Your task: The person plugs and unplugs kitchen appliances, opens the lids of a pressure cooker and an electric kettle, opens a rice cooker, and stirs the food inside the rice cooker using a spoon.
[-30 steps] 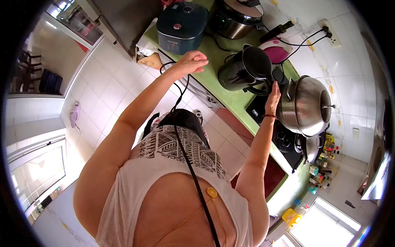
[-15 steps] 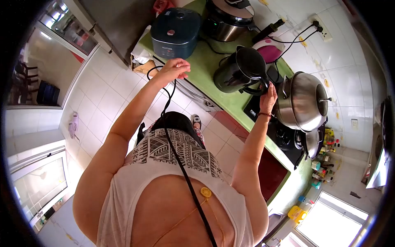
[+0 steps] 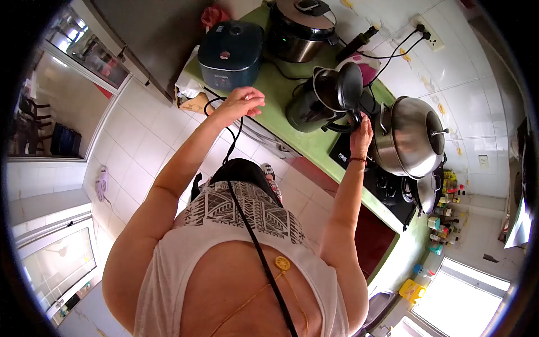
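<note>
The round black lid (image 3: 350, 86) of the glossy black cylindrical kettle (image 3: 307, 108), shut earlier, now stands raised just beyond the right hand (image 3: 362, 136)'s grip, baring the kettle's mouth (image 3: 325, 84) forward-left of that grip.

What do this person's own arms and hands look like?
The white top with a dark geometric print is sleeveless, leaving both arms bare. The right hand is gloveless, with a dark reddish beaded bracelet at the wrist. The left hand is gloveless too, no bracelet visible.
</note>
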`<state>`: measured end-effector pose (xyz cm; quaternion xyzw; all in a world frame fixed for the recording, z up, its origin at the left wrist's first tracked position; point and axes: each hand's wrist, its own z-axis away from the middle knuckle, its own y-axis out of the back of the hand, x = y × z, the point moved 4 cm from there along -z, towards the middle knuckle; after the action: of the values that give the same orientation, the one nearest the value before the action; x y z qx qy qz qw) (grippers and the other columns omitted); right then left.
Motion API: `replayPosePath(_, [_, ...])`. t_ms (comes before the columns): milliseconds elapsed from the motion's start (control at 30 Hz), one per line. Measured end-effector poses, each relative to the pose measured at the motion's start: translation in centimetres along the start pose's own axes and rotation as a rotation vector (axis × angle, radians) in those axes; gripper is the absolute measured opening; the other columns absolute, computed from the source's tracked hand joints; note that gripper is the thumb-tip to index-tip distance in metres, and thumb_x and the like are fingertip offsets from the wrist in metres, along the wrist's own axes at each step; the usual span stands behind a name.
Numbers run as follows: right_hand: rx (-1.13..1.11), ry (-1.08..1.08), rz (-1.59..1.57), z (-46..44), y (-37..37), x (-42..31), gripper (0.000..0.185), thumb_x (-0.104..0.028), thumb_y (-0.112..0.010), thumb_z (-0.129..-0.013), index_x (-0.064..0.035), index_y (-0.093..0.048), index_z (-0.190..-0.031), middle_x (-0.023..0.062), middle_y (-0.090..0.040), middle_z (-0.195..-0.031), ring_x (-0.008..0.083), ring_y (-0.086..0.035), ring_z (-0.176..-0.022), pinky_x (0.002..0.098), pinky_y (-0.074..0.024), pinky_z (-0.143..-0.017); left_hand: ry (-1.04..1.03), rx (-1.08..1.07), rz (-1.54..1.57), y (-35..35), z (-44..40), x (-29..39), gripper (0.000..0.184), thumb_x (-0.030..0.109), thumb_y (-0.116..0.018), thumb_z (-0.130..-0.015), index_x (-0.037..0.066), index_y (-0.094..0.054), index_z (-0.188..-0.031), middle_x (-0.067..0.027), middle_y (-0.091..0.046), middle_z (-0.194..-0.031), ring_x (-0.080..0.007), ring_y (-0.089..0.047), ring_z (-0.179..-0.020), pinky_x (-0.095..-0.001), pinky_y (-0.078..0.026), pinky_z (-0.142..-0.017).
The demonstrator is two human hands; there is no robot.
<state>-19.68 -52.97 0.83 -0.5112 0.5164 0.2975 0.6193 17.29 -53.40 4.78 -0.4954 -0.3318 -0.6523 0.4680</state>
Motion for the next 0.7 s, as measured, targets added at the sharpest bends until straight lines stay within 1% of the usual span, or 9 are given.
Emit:
replayPosePath(67, [0.03, -0.078, 0.178, 0.1, 1.3, -0.5, 0.03, -0.028, -0.049, -0.085, -0.0027, -0.058, -0.099, -0.0032, -0.056, -0.082, 0.0035, -0.044, -0.066, 0.0157, -0.0324, -0.055, -0.033, -0.008, 0.007, 0.2, 0.3, 0.5, 0.026, 0.024, -0.054, -0.083, 0.005, -0.052, -0.1, -0.0075, -0.058, -0.093, -0.0121, -0.057, -0.073, -0.0231, -0.045, -0.063])
replayPosePath(100, [0.105, 0.037, 0.319, 0.3, 0.5, -1.8, 0.032, -0.029, -0.05, -0.085, -0.0009, -0.058, -0.099, -0.0008, -0.058, -0.086, 0.0045, -0.043, -0.065, 0.0179, -0.0344, -0.058, -0.059, -0.021, 0.017, 0.4, 0.6, 0.7, 0.026, 0.024, -0.054, -0.083, 0.005, -0.052, -0.1, -0.0074, -0.058, -0.093, -0.0122, -0.057, -0.074, -0.0232, -0.045, -0.063])
replayPosePath(167, [0.07, 0.059, 0.346, -0.2, 0.9, -2.8, 0.037, -0.032, -0.051, -0.084, 0.0012, -0.057, -0.099, 0.0024, -0.059, -0.086, 0.0102, -0.052, -0.077, 0.0224, -0.0376, -0.069, -0.078, -0.014, 0.029, 1.0, 1.5, 1.3, 0.026, 0.024, -0.054, -0.083, 0.005, -0.052, -0.099, -0.0073, -0.058, -0.092, -0.0124, -0.057, -0.075, -0.0227, -0.044, -0.061])
replayPosePath(267, [0.112, 0.127, 0.373, -0.2, -0.4, -6.1, 0.038, -0.033, -0.051, -0.084, 0.0015, -0.058, -0.098, 0.0087, -0.061, -0.091, 0.0142, -0.056, -0.085, 0.0231, -0.0394, -0.072, -0.09, 0.02, 0.028, 2.9, 2.3, 0.8, 0.024, 0.023, -0.055, -0.082, 0.002, -0.053, -0.095, -0.007, -0.058, -0.088, -0.0118, -0.056, -0.07, -0.0223, -0.045, -0.059])
replayPosePath(367, [0.11, 0.216, 0.269, -0.4, -2.6, -9.2, 0.031, -0.025, -0.053, -0.084, 0.0036, -0.059, -0.092, 0.0075, -0.061, -0.082, 0.0113, -0.055, -0.074, 0.0231, -0.0427, -0.066, -0.068, 0.046, 0.006, 5.0, 3.6, 0.1, 0.023, 0.023, -0.054, -0.083, 0.003, -0.053, -0.094, -0.0069, -0.059, -0.088, -0.011, -0.056, -0.07, -0.0216, -0.044, -0.059])
replayPosePath(533, [0.046, 0.327, 0.463, -2.4, -8.5, -13.7, 0.022, -0.015, -0.054, -0.082, 0.0052, -0.059, -0.086, 0.0043, -0.059, -0.072, 0.0077, -0.05, -0.063, 0.0198, -0.0396, -0.058, -0.066, 0.173, 0.002, 9.1, 6.6, -1.7, 0.02, 0.024, -0.053, -0.083, 0.006, -0.054, -0.092, -0.0049, -0.059, -0.084, -0.0098, -0.056, -0.067, -0.0197, -0.043, -0.057])
replayPosePath(600, [-0.067, 0.279, 0.533, -4.9, -11.1, -14.4, 0.023, -0.018, -0.054, -0.081, 0.0028, -0.06, -0.089, 0.0066, -0.061, -0.078, 0.0103, -0.055, -0.069, 0.0217, -0.0441, -0.063, -0.011, 0.216, 0.02, 10.9, 7.6, -3.0, 0.02, 0.025, -0.052, -0.083, 0.006, -0.054, -0.091, -0.0038, -0.059, -0.081, -0.0099, -0.057, -0.067, -0.0196, -0.043, -0.057])
replayPosePath(667, [-0.164, 0.224, 0.488, -6.6, -15.4, -14.7, 0.02, -0.014, -0.056, -0.079, 0.0042, -0.059, -0.087, 0.0045, -0.059, -0.071, 0.0073, -0.051, -0.059, 0.0188, -0.0391, -0.052, 0.003, 0.249, 0.024, 11.7, 9.0, -3.1, 0.021, 0.025, -0.052, -0.084, 0.006, -0.055, -0.091, -0.0037, -0.059, -0.081, -0.0101, -0.057, -0.067, -0.0197, -0.043, -0.057])
replayPosePath(700, [-0.195, 0.178, 0.557, -7.7, -17.6, -14.6, 0.02, -0.015, -0.056, -0.079, 0.0034, -0.059, -0.086, 0.0045, -0.06, -0.07, 0.0089, -0.053, -0.06, 0.019, -0.0404, -0.053, 0.019, 0.283, 0.029, 12.3, 9.5, -3.2, 0.021, 0.025, -0.052, -0.084, 0.006, -0.055, -0.091, -0.0036, -0.059, -0.081, -0.0103, -0.057, -0.067, -0.0198, -0.043, -0.056])
